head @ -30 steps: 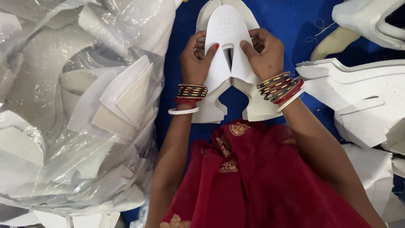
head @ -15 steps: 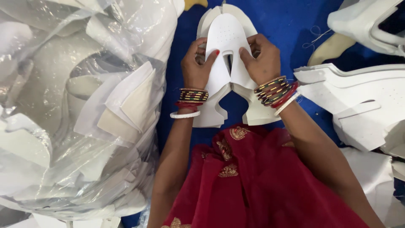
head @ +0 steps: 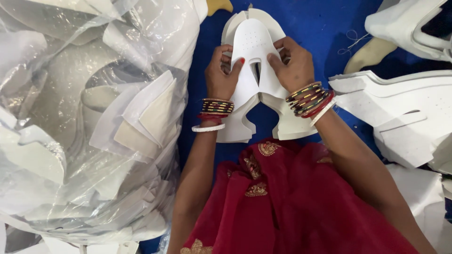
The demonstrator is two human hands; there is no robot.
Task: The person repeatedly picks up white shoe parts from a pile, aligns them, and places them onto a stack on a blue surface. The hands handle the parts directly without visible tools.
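A white shoe-upper piece [head: 256,51], flat-cut and perforated near its rounded top, is held above a blue surface [head: 325,28] at the upper middle of the view. It is gripped on both sides: the left hand [head: 221,75] is closed on its left edge, with the thumb laid across the front face beside the narrow central slit, and the right hand [head: 294,66] is closed on its right edge, with the thumb pressed just right of that slit. The piece thus lies between the two grips, its two lower wings spreading out below the wrists. More white pieces of the same outline are seen directly behind it, their edges showing around its top. Stacked bangles [head: 217,107] in dark, gold and red are worn on the left wrist, and a similar set [head: 310,98] on the right. A red cloth with gold embroidery [head: 292,197] is draped below the forearms. To the left, a large clear plastic bag [head: 84,117] is filled with white and cream cut pieces; no label can be made out on it. At the right, further white cut uppers [head: 405,108] are piled, and a cream-coloured piece [head: 369,55] lies near a loose thread on the blue surface.
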